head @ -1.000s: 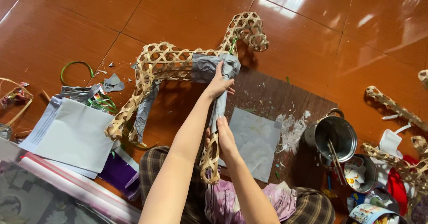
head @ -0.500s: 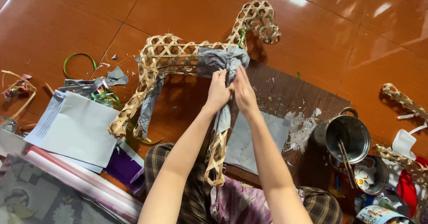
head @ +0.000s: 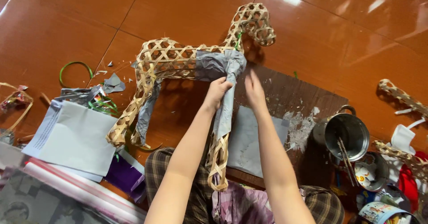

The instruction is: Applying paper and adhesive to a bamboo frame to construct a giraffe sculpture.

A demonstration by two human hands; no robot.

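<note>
**Paper covering of woven horse frame: shoulder and front leg**

The woven bamboo horse frame [head: 178,61] stands on the tiled floor [head: 67,18], its front leg reaching toward the person's lap. Grey paper [head: 218,65] wraps the chest and trails down that leg.

The left hand [head: 217,91] has its grip pressed together, pinching a fold of the grey paper at the shoulder. The right hand [head: 253,89] lies just beside it with fingers spread flat; whether the palm touches the paper cannot be told.

In my judgement the step is smoothing the sheet onto the lattice. Done well, the pinch holds the fold taut while the flat hand presses outward, chasing creases toward the leg without tearing damp paper.

Right of the grip stands a metal pot [head: 345,134] holding sticks; left of it lie white paper sheets [head: 73,137].
</note>
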